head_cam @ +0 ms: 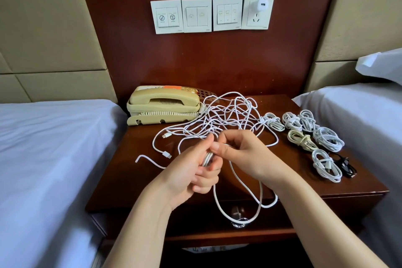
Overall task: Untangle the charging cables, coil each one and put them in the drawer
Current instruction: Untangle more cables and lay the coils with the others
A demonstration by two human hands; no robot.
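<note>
Currently: two beds flank you, one bed [43, 148] on the left and the other bed [359, 115] on the right with a pillow [380, 65] at its head. Dark wood wall panel [206, 61] is behind, and the nightstand [130, 180] is dead centre.

The drawer [195, 222] front sits under the nightstand top, directly below your hands, with its knob [238, 216] under your right wrist.

A beige telephone [163, 104] is at the back left of the top. Just right of it, touching its curly cord, is the tangle of white cables [228, 113]. It spreads across the back middle, right behind your fingertips.

Your left hand [191, 169] is closed round a few gathered turns of a white cable [219, 202], palm toward you. Your right hand [241, 150] is curled and pinches the same cable right at your left thumb, so the hands are touching. From the grip the cable drops in long loops past the front edge of the top, the lowest loop hanging across the knob. The other way, it runs up into the tangle.

Six coiled white and cream bundles [304, 130] sit on the right side of the top, clear of your right hand. A black cable [348, 166] lies at the far right, against the nearest bundle.

Two loose connectors [166, 154] and a free end [137, 160] lie left of your left hand.

A white charger [261, 4] is plugged in at the wall socket, at the right of the switch plates [196, 15].
</note>
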